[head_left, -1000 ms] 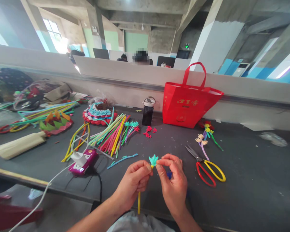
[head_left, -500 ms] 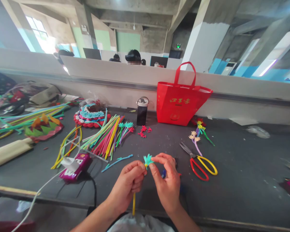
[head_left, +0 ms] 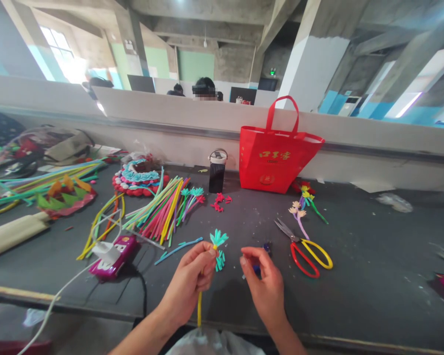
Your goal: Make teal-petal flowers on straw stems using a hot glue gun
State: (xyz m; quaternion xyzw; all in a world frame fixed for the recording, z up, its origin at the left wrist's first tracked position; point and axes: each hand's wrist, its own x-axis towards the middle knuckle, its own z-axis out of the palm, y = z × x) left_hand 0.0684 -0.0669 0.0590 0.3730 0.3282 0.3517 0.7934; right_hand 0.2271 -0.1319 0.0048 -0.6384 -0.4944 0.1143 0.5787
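My left hand [head_left: 190,276] is closed around a craft flower with turquoise petals [head_left: 218,238] and a yellow stem [head_left: 199,309] that hangs below the fist. Small turquoise pieces [head_left: 220,261] lie on the table just behind the flower. To its right, my right hand [head_left: 262,278] hovers apart from the flower, thumb and forefinger slightly parted, with nothing visible between them. Dark blue bits [head_left: 267,247] are partly hidden by this hand. Scissors [head_left: 303,246] with one red and one yellow handle lie open to the right.
A bundle of colourful fuzzy stems [head_left: 166,207] and a blue stem [head_left: 179,250] lie left. Finished flowers [head_left: 299,212] rest by the scissors. Behind stand a bottle [head_left: 217,175] and a red bag [head_left: 277,160]. A purple power strip [head_left: 114,256] with a cable sits front left.
My right hand has let go of the turquoise petals and drawn back to the right. My left hand, with the flower, has shifted slightly left, uncovering the turquoise pieces.
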